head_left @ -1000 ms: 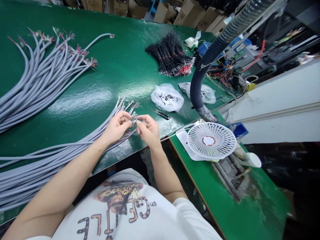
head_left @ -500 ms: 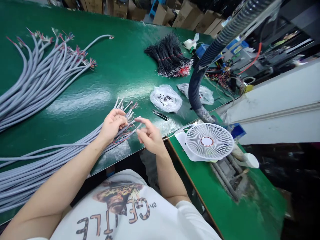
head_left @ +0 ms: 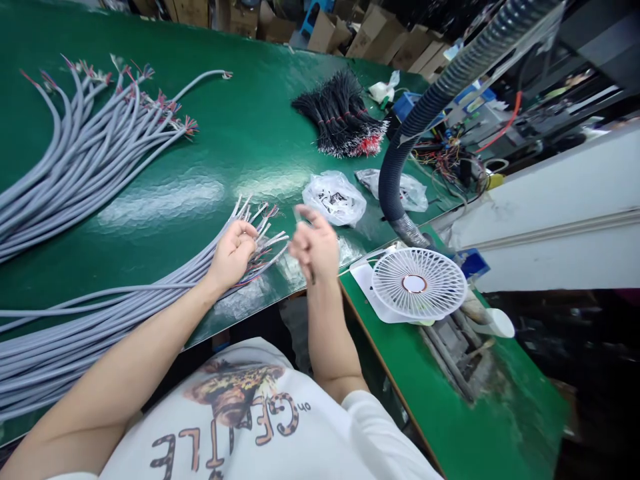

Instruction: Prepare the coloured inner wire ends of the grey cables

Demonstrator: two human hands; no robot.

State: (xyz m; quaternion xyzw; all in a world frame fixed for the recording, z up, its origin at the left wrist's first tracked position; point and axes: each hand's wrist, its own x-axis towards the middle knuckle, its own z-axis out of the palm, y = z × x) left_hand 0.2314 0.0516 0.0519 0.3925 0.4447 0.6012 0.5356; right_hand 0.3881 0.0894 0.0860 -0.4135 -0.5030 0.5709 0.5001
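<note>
Transparent plastic bags lie on the green workbench (head_left: 240, 113), the nearer bag (head_left: 334, 199) knotted loosely around small dark pieces, and a second bag (head_left: 393, 189) just beyond it, partly hidden by a black corrugated hose (head_left: 393, 180). Toward the top of the frame sit a blue plastic bin (head_left: 407, 107) and stacked cardboard boxes (head_left: 373, 37).

Grey sheathed cables (head_left: 100, 320) sweep in from the lower left, smooth and gently curved, and end at centre in stripped ends (head_left: 263, 233) that fan out into thin coloured wires. The left hand (head_left: 231, 255) curls half shut beside those ends, with the cables against it; whether it grips them I cannot tell. The right hand (head_left: 315, 245) hangs just beyond, apart from the cables, its slightly blurred fingers (head_left: 305, 217) loosely spread around nothing visible.

A second bundle of grey cables (head_left: 90, 147) lies at upper left, and a dense tied sheaf of black wires (head_left: 340, 117) rests at upper centre. At right, a white ribbed fan (head_left: 419, 283) sits on a lower green table (head_left: 500, 407).
</note>
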